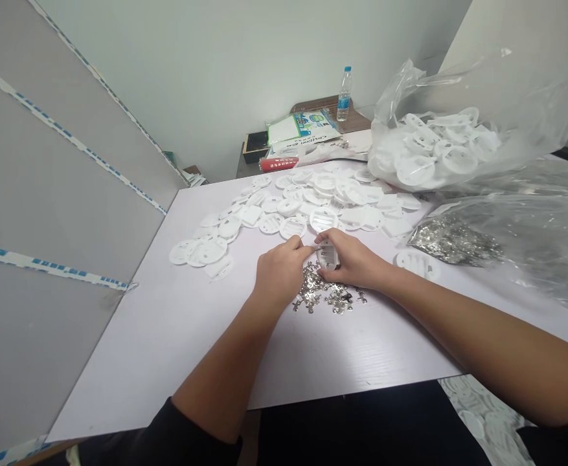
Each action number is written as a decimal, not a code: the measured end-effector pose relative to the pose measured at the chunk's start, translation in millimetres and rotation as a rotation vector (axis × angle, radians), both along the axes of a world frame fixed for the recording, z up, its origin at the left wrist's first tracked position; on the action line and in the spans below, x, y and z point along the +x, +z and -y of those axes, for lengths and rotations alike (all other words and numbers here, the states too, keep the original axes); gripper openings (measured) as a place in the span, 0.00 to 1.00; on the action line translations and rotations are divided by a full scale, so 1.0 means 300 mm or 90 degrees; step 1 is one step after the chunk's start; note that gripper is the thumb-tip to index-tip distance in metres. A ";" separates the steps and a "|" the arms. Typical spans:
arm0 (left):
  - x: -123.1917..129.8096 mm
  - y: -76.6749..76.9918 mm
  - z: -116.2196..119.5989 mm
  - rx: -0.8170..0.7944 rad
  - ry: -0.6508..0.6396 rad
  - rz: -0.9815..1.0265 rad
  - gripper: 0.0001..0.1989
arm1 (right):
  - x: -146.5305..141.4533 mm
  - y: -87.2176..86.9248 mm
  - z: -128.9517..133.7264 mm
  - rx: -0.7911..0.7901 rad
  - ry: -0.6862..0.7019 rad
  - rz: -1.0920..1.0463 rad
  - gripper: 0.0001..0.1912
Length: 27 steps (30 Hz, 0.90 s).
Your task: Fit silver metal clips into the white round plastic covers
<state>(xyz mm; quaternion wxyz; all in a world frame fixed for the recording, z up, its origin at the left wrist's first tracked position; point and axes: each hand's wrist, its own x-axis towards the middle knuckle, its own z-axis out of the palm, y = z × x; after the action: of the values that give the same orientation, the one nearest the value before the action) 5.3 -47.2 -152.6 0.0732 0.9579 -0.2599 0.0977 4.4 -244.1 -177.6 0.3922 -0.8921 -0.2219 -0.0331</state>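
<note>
My right hand [354, 259] grips a round white plastic part [328, 254] by its edges, tilted up so that slots and ridges on its inner side show. At its left edge, my left hand [280, 273] is closed, with the thumb and finger pressed close to the part. Whatever those fingers pinch is too small or hidden to make out. Just below both hands lies a loose pile of small silvery metal clips [311, 292]. Behind them, many similar white plastic parts [291, 206] are spread over the white table [206, 336].
A clear bag of white parts [439, 155] stands at the back right. In front of it lies a clear bag of metal pieces [458, 241]. A water bottle [344, 97] and a red package [280, 164] are at the back. A grey partition [60, 194] borders the left side.
</note>
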 end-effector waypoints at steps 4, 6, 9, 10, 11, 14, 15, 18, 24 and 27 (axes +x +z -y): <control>0.001 -0.001 0.002 -0.006 -0.003 0.001 0.18 | 0.001 -0.003 -0.002 0.001 0.004 0.001 0.25; 0.001 0.000 0.002 -0.005 -0.007 0.003 0.19 | 0.000 -0.004 -0.002 0.001 0.005 -0.002 0.25; 0.002 0.001 0.003 -0.006 -0.014 0.007 0.20 | -0.002 -0.005 -0.002 0.004 0.009 0.000 0.25; 0.003 0.001 0.003 -0.005 -0.016 0.008 0.20 | -0.002 -0.005 -0.003 0.006 0.010 0.002 0.24; 0.004 0.001 0.004 -0.004 -0.017 0.009 0.19 | -0.002 -0.006 -0.003 0.007 0.013 0.006 0.24; 0.010 0.000 0.008 0.006 -0.013 0.005 0.19 | 0.000 -0.010 -0.004 0.010 0.025 0.019 0.23; 0.011 0.000 0.009 0.009 -0.011 0.003 0.19 | 0.001 -0.012 -0.004 0.012 0.029 0.021 0.23; 0.014 0.001 0.013 0.024 -0.007 -0.005 0.20 | 0.002 -0.016 -0.005 0.016 0.036 0.022 0.22; 0.011 0.017 0.020 0.059 0.002 -0.028 0.20 | 0.000 -0.012 -0.005 0.019 0.045 0.022 0.22; 0.012 0.024 0.023 0.072 0.002 -0.033 0.20 | 0.001 -0.012 -0.005 0.018 0.047 0.025 0.21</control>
<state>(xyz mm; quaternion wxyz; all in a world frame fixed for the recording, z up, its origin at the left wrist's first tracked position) 8.9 -54.2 -145.4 0.0254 0.9632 -0.2613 0.0582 4.8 -242.7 -181.2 0.4015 -0.8768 -0.2616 -0.0395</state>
